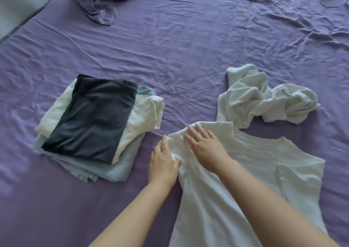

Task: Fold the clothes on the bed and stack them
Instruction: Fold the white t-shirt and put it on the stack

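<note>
White tee [236,171] flat on purple bed [188,48], R hand [204,148] fingers straight pressing its sleeve, L hand [163,163] flat at sleeve edge, folded stack [94,122] to left, crumpled white garment [260,99] beyond.

White T-shirt [217,199] hem beyond bottom edge

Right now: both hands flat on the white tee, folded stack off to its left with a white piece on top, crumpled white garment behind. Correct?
One error: the top of the folded stack is a dark grey piece, not white. The head view shows white only under it. The rest stands: left hand and right hand on the white tee, crumpled white garment behind.
</note>
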Available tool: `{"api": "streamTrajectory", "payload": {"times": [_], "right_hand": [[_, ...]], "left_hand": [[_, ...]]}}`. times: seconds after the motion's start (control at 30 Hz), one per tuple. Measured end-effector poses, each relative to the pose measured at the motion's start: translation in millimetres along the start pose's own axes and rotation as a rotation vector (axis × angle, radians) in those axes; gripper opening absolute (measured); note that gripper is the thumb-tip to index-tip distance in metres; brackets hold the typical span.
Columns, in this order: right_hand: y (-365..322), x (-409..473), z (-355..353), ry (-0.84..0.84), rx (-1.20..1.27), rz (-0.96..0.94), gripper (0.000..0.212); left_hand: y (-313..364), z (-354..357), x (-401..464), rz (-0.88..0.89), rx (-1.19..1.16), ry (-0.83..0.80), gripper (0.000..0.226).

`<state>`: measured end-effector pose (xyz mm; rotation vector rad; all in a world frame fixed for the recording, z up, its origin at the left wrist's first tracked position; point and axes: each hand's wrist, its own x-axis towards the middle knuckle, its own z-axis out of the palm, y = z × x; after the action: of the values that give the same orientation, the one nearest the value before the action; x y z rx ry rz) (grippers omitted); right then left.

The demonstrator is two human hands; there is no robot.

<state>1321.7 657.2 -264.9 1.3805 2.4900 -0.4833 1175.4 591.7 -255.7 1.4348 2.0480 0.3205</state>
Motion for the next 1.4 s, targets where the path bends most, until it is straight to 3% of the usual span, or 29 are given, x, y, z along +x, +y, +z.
{"api": "streamTrajectory", "payload": {"times": [0.17, 0.3, 0.4, 0.47, 0.57, 0.63, 0.7, 0.8, 0.87, 0.93, 1.0, 1.07, 1.13, 1.23, 1.33, 1.4], "right_hand": [[2, 40, -18, 0.107, -0.102, -0.024, 0.055], [0, 52, -25, 0.302, -0.125, 0.113, 0.017], [3, 50, -25, 0.349, -0.046, 0.194, 0.023], [0, 46, -26, 0.293, 0.236, 0.183, 0.027], [-9, 43, -33, -0.020, 0.795, 0.150, 0.026], [-11, 42, -36, -0.091, 0.953, 0.159, 0.019], [-8, 40, -37, -0.077, 0.921, 0.161, 0.020], [-1, 35, -36, 0.031, 0.600, 0.158, 0.010], [4, 30, -41, 0.134, 0.610, 0.234, 0.007], [10, 24, -47, 0.220, 0.734, 0.314, 0.007], [17, 19, -51, 0.277, 0.769, 0.356, 0.007], [23, 15, -52, 0.297, 0.739, 0.379, 0.007], [25, 12, -51, 0.302, 0.736, 0.404, 0.008], [22, 9, -48, 0.323, 0.766, 0.440, 0.008], [13, 2, -46, 0.330, 0.923, 0.478, 0.008], [2, -7, -39, 0.314, 1.028, 0.464, 0.008]], "left_hand": [[5, 5, 13, -0.006, -0.281, 0.018, 0.089], [15, -3, 12, 0.159, -0.119, 0.087, 0.086], [18, -10, 17, 0.226, -0.043, 0.086, 0.086], [21, -13, 21, 0.195, -0.238, -0.012, 0.087], [22, -12, 24, 0.209, -0.391, -0.039, 0.088], [21, -9, 25, 0.191, -0.472, -0.029, 0.095], [19, -8, 24, 0.156, -0.542, -0.009, 0.099], [23, -5, 20, 0.129, -0.584, 0.049, 0.100], [24, -3, 17, 0.098, -0.555, 0.047, 0.099], [21, -2, 17, 0.057, -0.394, -0.049, 0.087], [16, -1, 20, 0.011, -0.206, -0.198, 0.061], [15, -2, 18, -0.015, -0.185, -0.289, 0.029], [14, -3, 14, 0.005, -0.217, -0.325, 0.012], [11, -7, 12, 0.046, -0.235, -0.267, 0.017], [12, -17, 11, -0.045, -0.411, -0.153, 0.021], [10, -20, 7, -0.074, -0.406, -0.067, 0.019]]}}
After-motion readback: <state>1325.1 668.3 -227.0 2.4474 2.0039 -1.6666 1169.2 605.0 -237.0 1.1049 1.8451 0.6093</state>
